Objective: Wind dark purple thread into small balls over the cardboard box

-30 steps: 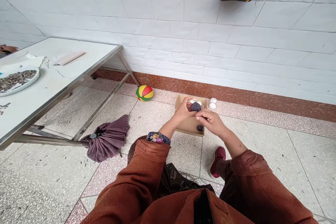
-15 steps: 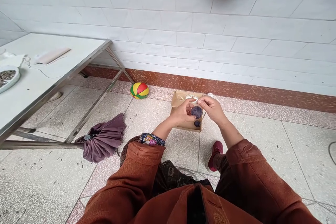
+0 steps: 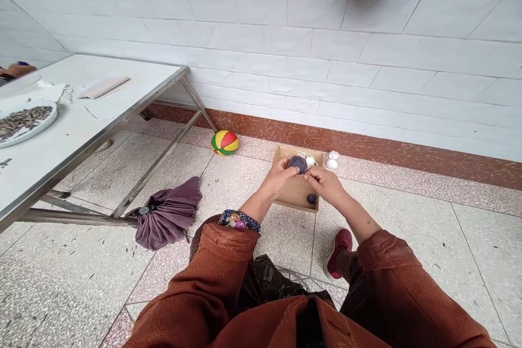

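My left hand (image 3: 280, 175) is closed around a grey-purple ball of yarn (image 3: 298, 163), held above a shallow cardboard box (image 3: 296, 191) on the floor. Close beside it, my right hand (image 3: 326, 184) pinches with thumb and forefinger at the ball's lower right edge. A strand of yarn probably lies in that pinch, but it is too thin to make out clearly. White yarn (image 3: 310, 161) rests in the box behind the ball, partly covered. A small dark yarn ball (image 3: 312, 198) sits in the box's near right corner.
Two white yarn balls (image 3: 332, 159) lie right of the box by the wall. A colourful ball (image 3: 224, 143) and a folded purple umbrella (image 3: 167, 212) are on the floor. At left stands a white table (image 3: 93, 117) with a plate (image 3: 52, 118) of seeds. My shoe (image 3: 339, 250) is near the box.
The yarn ball has turned and moved up and slightly left in my left hand. My right hand has dropped from above the ball to its lower right. The view has shifted a little left.
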`<state>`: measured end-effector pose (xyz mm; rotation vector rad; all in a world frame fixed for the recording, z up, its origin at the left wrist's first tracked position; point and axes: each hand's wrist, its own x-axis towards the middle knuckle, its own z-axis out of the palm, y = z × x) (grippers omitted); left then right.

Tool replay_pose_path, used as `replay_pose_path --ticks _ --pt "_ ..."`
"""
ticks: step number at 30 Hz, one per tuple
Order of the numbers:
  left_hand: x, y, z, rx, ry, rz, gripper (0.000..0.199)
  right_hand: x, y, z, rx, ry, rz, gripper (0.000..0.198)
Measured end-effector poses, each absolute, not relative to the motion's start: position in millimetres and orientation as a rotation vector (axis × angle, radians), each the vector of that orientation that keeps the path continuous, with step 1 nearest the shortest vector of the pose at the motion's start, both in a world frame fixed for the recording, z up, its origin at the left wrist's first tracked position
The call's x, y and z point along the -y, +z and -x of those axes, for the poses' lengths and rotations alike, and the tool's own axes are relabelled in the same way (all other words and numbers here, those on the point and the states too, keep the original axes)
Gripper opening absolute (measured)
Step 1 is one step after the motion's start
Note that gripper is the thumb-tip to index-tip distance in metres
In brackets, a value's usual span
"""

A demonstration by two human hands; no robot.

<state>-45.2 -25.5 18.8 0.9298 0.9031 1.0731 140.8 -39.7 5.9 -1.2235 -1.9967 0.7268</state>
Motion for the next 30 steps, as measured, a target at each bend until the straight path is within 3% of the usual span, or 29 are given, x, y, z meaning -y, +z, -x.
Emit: replay_pose_path --ticks 6,15,22,30 --pt "23.7 16.2 45.8 -1.045 1.096 -1.033 0.041 50.2 31.9 -137.9 2.051 0.865 0.966 0.018" --pt "31.4 13.0 44.9 -0.899 0.911 -1.254 0.069 37.0 35.0 -146.5 1.774 0.685 1.116 0.025" --pt "37.2 25.8 49.3 -0.663 0.886 -0.996 0.057 31.4 16.2 -144.5 1.585 0.751 1.294 0.024" --pt "37.4 25.8 50.1 -0.630 0.994 -0.722 0.046 32.5 0.9 -134.5 1.816 0.638 1.260 0.017"
